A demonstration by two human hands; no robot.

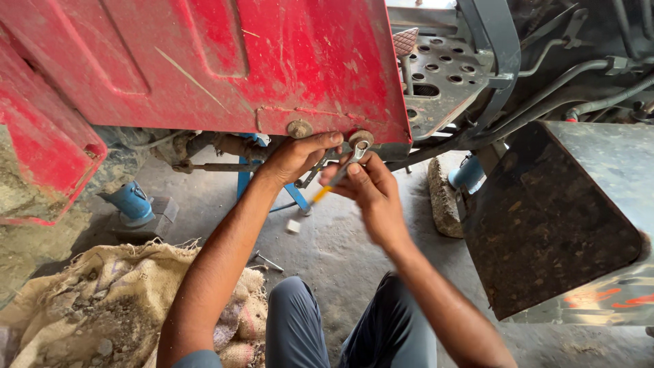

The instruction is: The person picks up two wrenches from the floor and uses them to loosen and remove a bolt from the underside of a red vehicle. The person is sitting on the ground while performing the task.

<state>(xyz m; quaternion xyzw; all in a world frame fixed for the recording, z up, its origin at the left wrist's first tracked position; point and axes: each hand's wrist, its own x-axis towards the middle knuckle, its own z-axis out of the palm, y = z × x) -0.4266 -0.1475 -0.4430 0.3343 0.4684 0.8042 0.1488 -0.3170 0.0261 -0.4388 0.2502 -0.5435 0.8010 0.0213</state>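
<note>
Person is crouching under a red sheet-metal panel that is filling the upper left and centre of the frame, both arms reaching up to its lower edge. Right hand is clenched around the yellow-tipped handle of a ring spanner, the ring end sitting on the right-hand bolt at the panel's bottom lip, centre frame; the handle is angling down-left, likely so there is swing room below the panel. Left hand is cupping up under the lip just left of that bolt, fingertips pressing on the panel edge; it seems to be gripping a second, darker tool behind the lip, probably to hold the nut side, but that part is hidden, so cannot tell for sure. A second washer-headed bolt is sitting just left, touching neither tool.

Lower left: a burlap sack with dirt on it is lying on the concrete floor. A blue jack is standing at mid left, looks like it is propping the machine. A perforated metal footplate is showing at upper right, a dark rusty box at right. A small white block is lying on the floor below the hands. Person's grey trousers are at bottom centre.
</note>
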